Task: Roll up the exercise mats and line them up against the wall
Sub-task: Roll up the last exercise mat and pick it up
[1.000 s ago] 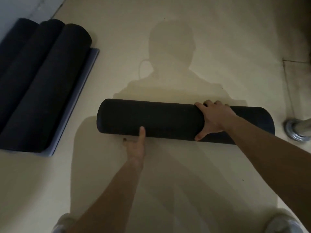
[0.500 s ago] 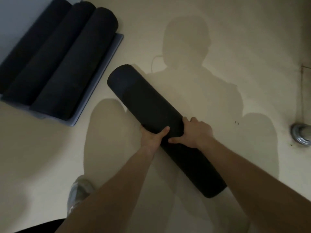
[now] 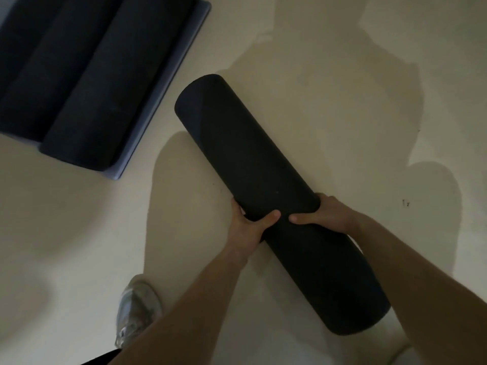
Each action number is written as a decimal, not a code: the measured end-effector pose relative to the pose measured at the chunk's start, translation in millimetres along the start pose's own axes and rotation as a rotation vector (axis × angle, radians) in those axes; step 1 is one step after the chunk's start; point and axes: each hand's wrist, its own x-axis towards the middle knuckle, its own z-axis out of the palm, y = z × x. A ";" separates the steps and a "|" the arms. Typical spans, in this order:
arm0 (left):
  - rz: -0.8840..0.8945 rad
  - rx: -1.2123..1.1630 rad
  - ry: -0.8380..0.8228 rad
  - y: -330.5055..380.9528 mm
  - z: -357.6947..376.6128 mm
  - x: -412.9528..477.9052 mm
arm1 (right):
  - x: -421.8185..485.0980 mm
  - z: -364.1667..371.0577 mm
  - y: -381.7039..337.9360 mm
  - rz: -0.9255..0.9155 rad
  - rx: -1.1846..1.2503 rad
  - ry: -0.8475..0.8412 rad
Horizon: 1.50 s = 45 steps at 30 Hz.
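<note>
A rolled black exercise mat [image 3: 245, 159] lies diagonally across the middle of the view, its far end pointing up-left. My left hand [image 3: 247, 230] grips it from the left side near its middle, thumb over the top. My right hand [image 3: 320, 216] grips it from the right side, thumb on top, close to the left thumb. Whether the roll is lifted off the floor or resting on it I cannot tell. Three rolled dark mats [image 3: 87, 83] lie side by side at the top left.
The three rolls rest on a flat bluish mat [image 3: 168, 85]. The floor is pale beige [image 3: 66, 233], with shadows of me across it. My grey shoe [image 3: 138, 309] stands at the lower left, below my left forearm.
The roll was crosswise on the floor a second ago. Both hands closed round its middle and swung it diagonal. The view has moved closer to the stacked rolls.
</note>
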 end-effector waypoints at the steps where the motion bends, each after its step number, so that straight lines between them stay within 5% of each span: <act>1: -0.018 -0.015 -0.009 0.3 -3.3 0.2 | 0.6 1.0 -1.0 0.000 -0.013 -0.002; 7: -0.096 -0.065 0.028 9.4 0.2 0.4 | -0.6 3.3 -6.2 0.103 -0.114 0.044; 12: -0.071 -0.169 0.014 24.4 -15.5 -29.0 | -54.5 35.8 -19.0 -0.033 0.222 0.170; 20: -0.006 -0.170 0.112 100.0 -66.7 -156.7 | -187.6 64.1 -94.8 -0.096 0.266 0.177; 30: 0.116 -0.484 0.381 156.5 -156.5 -317.3 | -306.4 109.5 -230.8 -0.362 -0.095 -0.002; 45: 0.036 -1.002 0.876 32.8 -368.3 -471.4 | -362.4 416.7 -341.3 -0.535 -0.729 -0.379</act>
